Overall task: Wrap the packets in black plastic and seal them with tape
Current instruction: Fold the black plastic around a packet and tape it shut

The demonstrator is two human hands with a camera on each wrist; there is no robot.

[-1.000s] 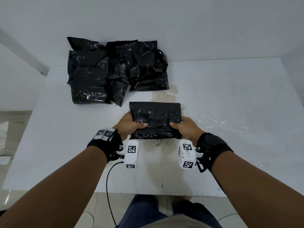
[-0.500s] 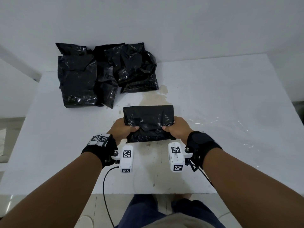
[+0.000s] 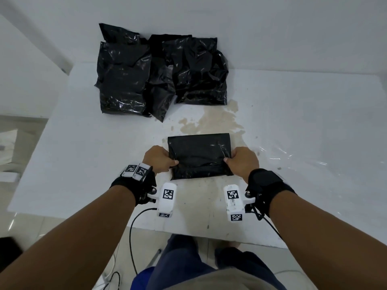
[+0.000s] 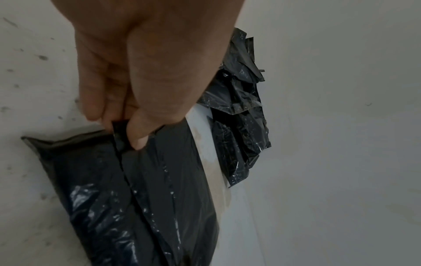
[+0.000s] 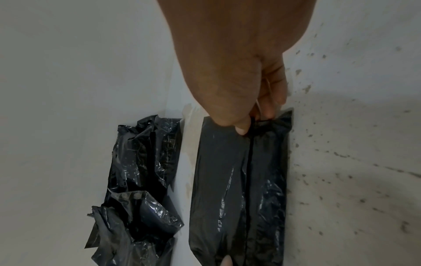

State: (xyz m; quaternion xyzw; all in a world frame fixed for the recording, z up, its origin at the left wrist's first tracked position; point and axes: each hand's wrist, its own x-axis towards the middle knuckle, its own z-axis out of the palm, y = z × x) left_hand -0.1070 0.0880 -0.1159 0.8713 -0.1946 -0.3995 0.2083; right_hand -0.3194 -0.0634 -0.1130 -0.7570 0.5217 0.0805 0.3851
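A flat packet wrapped in black plastic (image 3: 199, 155) lies on the white table (image 3: 83, 155) in front of me. My left hand (image 3: 160, 160) pinches its left end, thumb on top and fingers underneath, which the left wrist view shows close up on the packet (image 4: 141, 189) under my left hand (image 4: 127, 129). My right hand (image 3: 240, 162) pinches the right end the same way; the right wrist view shows my right hand (image 5: 248, 122) on the packet (image 5: 237, 180) beside its fold seam. No tape roll is in view.
A heap of several black-wrapped packets (image 3: 159, 74) lies at the table's far left against the white wall, also visible as the heap (image 5: 141, 189). A brownish stain (image 3: 211, 120) marks the table beyond the packet. A clear film patch (image 3: 293, 158) shines to the right. The table's near edge (image 3: 188, 233) is close to my legs.
Both hands kept their pinch on the packet's ends. The top flap now lies smoother and flatter over the packet. The head camera shifted, so the scene sits differently in the picture.
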